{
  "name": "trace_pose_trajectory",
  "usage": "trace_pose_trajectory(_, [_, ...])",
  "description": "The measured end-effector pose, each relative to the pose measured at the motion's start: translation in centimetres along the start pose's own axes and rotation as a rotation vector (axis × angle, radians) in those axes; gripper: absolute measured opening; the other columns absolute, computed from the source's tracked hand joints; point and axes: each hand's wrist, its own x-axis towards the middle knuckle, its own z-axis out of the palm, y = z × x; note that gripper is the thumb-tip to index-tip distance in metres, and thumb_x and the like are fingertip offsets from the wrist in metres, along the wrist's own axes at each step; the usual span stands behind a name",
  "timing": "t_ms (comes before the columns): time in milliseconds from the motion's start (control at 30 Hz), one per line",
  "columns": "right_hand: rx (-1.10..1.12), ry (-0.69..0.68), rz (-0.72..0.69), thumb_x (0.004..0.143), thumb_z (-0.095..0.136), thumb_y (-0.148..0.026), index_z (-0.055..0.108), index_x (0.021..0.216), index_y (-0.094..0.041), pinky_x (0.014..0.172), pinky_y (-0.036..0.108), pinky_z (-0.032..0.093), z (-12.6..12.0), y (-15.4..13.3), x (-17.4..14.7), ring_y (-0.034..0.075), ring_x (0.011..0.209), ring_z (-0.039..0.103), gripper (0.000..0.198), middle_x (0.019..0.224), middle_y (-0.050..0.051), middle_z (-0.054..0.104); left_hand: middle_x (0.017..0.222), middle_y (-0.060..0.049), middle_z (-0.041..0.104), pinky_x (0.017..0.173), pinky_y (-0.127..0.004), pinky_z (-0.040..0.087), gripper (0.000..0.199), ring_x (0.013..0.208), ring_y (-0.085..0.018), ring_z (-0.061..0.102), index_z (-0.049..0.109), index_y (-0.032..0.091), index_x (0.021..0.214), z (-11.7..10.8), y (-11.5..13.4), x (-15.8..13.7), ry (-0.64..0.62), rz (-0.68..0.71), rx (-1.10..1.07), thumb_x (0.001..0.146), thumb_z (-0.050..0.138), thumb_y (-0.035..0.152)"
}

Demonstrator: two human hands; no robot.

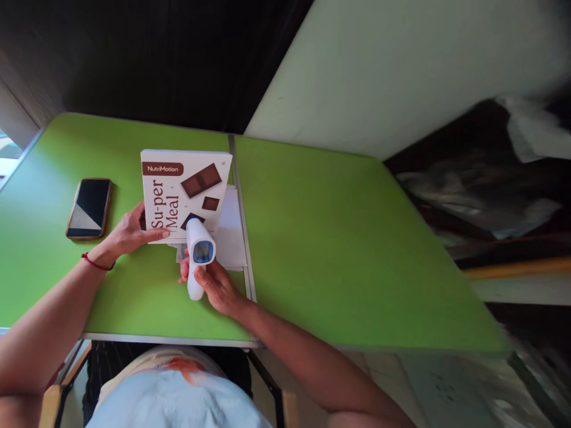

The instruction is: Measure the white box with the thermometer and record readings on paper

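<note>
My left hand [129,232] grips the lower left corner of a white box [200,214] printed "NutriMotion Su-per Meal" with brown chocolate pieces. The thumb lies across its front face. In my right hand [218,285] is a white infrared thermometer [195,284] with a blue-framed screen turned toward me. The thermometer's head overlaps the lower part of the box from my viewpoint; whether they touch I cannot tell. Behind the box, white papers [232,232] lie on the green table, partly hidden.
A phone in a brown case [90,208] lies left of the box on the green table [348,249]. A metal seam runs across the tabletop just right of the papers. Shelves with plastic-wrapped items [477,184] stand to the right. A dark panel and pale wall rise behind.
</note>
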Motion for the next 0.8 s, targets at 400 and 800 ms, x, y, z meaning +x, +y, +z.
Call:
trace_pose_trajectory(400, [-0.022, -0.005, -0.007, 0.100, 0.066, -0.082, 0.060, 0.111, -0.027, 0.080, 0.039, 0.062, -0.13, 0.22, -0.01, 0.020, 0.079, 0.062, 0.056, 0.094, 0.002, 0.062, 0.121, -0.017, 0.085, 0.102, -0.060, 0.065, 0.087, 0.113, -0.041, 0.081, 0.067, 0.018, 0.123, -0.02, 0.10, -0.08, -0.004, 0.003, 0.015, 0.060, 0.103, 0.065])
trace_pose_trajectory(800, [-0.015, -0.012, -0.007, 0.097, 0.070, -0.083, 0.061, 0.111, -0.027, 0.081, 0.041, 0.066, -0.56, 0.36, 0.39, 0.019, 0.080, 0.063, 0.059, 0.095, 0.002, 0.064, 0.124, -0.016, 0.085, 0.100, -0.056, 0.066, 0.086, 0.117, -0.041, 0.079, 0.071, 0.019, 0.126, -0.62, 0.18, 0.24, 0.011, 0.055, 0.182, 0.064, 0.098, 0.072])
